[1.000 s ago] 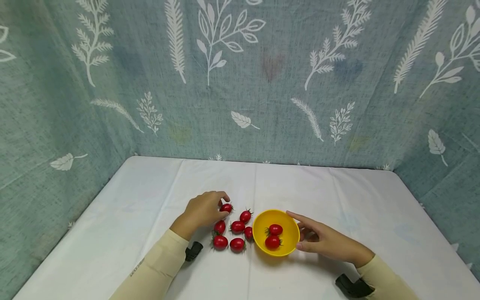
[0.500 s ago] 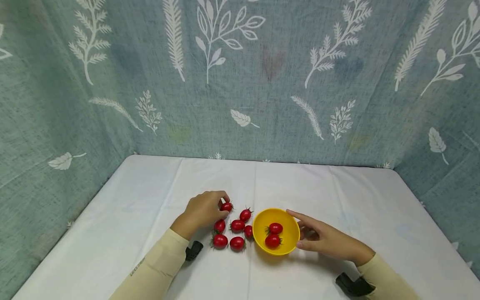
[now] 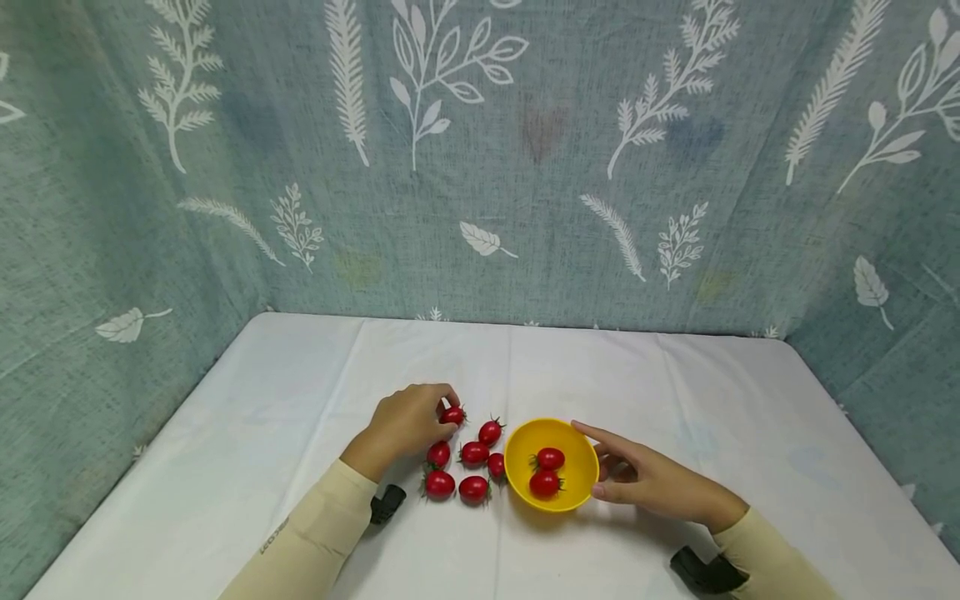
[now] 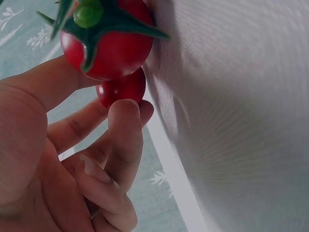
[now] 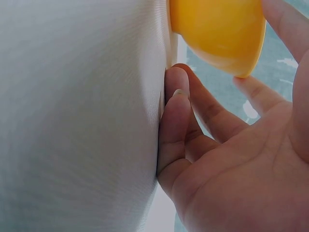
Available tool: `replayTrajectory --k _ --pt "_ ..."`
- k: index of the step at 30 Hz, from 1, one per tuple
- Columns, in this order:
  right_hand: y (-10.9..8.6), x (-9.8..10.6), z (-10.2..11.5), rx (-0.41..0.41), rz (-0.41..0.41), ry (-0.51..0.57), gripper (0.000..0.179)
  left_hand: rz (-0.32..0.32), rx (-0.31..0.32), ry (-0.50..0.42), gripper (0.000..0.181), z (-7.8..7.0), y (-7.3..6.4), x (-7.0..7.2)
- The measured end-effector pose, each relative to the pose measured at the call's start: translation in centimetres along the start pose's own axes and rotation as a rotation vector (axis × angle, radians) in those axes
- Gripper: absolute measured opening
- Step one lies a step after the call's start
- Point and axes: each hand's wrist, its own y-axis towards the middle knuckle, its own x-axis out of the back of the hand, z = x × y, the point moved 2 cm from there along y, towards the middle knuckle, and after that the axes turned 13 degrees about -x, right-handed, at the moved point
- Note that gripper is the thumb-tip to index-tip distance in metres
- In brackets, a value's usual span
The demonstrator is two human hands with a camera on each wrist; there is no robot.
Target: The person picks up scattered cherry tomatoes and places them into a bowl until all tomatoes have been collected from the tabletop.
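Observation:
My left hand [image 3: 408, 421] is at the far left of a group of red cherry tomatoes, thumb and fingers pinching one cherry tomato [image 3: 453, 416] close over the cloth. In the left wrist view, that tomato [image 4: 123, 89] is partly hidden behind a nearer cherry tomato [image 4: 108, 48] with green sepals. Beside the group stands a yellow bowl [image 3: 522, 492] with two cherry tomatoes [image 3: 546, 483] inside. The right hand [image 3: 652, 483] touches the bowl's right rim with index fingertip and thumb, spread apart; its other fingers bend below, resting by the cloth in the right wrist view.
Several cherry tomatoes [image 3: 474, 453] lie loose between the left hand and the bowl. A white cloth [image 3: 600, 367] covers the table. Behind it hangs a grey-green curtain [image 3: 480, 192] with white leaf prints. Each wrist bears a black device [image 3: 708, 572].
The view tilts very slightly. Both hands, the bowl and the tomatoes keep their places.

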Motion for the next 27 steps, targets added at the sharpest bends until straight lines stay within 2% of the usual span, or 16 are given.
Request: replayTrajectory --k 7,12,22,27 --pt "-0.06 0.06 0.12 0.007 -0.004 -0.005 0.074 -0.028 -0.009 0.012 0.024 -0.07 0.06 0.09" --pt "-0.03 0.03 0.08 -0.011 0.0 -0.006 0.074 -0.025 -0.015 0.006 0.026 -0.18 0.15 0.08" --pt "-0.04 0.01 -0.01 -0.003 -0.002 -0.002 0.075 -0.027 -0.058 -0.084 0.026 -0.6 0.05 0.01" --pt "0.0 -0.03 -0.03 -0.004 -0.004 -0.01 0.075 -0.029 -0.084 -0.092 0.026 -0.92 0.0 0.09"
